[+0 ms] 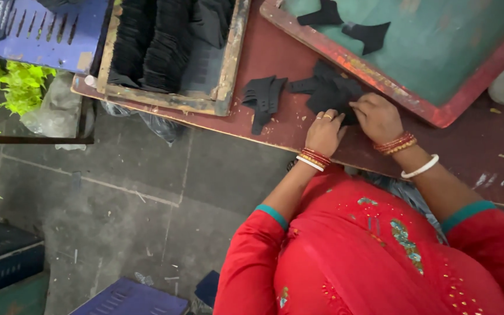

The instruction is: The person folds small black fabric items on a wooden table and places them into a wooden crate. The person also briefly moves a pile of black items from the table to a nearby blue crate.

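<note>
A pile of black cut pieces (328, 90) lies at upper centre of the frame on a worn red worktop (298, 52). The left hand (324, 133) and right hand (376, 116) rest on the pile, fingers curled, pinching its edge. A wooden tray (228, 70) of stacked black pieces sits upper left. Below is grey stone floor (118, 198) with blue crates (132, 297).

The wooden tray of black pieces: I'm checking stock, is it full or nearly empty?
Fairly full. The wooden tray holds dense upright rows of black cut pieces across most of its visible width; its top end is out of view.
</note>
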